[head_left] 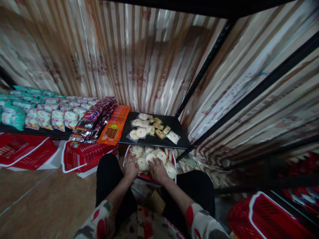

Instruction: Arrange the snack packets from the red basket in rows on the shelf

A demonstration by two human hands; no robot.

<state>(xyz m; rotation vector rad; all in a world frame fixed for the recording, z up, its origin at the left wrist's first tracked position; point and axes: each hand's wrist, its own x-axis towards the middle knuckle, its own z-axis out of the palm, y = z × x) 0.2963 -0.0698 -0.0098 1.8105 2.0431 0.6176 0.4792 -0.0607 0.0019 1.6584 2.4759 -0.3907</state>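
Between my knees stands a red basket with a white rim, filled with round white cakes in clear wrappers, several with a red dot in the middle. My left hand is at the basket's left side, its fingers apart and resting on the wrapped cakes. Over the middle of the basket, my right hand lies on the cakes with fingers stretched out. Some fingertips of both hands are hard to make out. Just beyond, more white cakes and small yellowish wrapped bars lie on a black shelf.
Left along the shelf are an orange snack packet, dark red packets, white packets and green packets. Red baskets stand below. A black shelf post rises at right; another red basket sits lower right.
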